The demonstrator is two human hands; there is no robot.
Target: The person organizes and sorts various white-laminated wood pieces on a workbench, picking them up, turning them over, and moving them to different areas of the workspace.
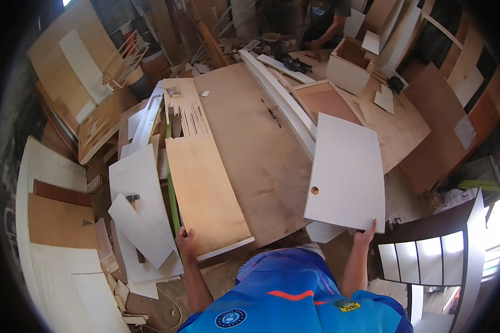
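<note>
My left hand (185, 242) grips the near left edge of a long wood-faced board (204, 179), whose far part is splintered into strips. Its near end shows a white edge. In my right hand (366, 234) is the near right corner of a white panel (346, 166), thumb on top and fingers hidden beneath. A round hole (314, 190) shows near the panel's left edge. The panel lies over the right side of the work table (271, 175) and covers the near ends of long white strips (283, 100).
A hammer (132, 198) lies among white offcuts (143, 231) at left. A dark slim tool (271, 112) rests mid-table. An open-topped white box (348, 68) stands at far right, near another person (325, 25). Sheets lean around; a cable (177, 308) crosses the floor.
</note>
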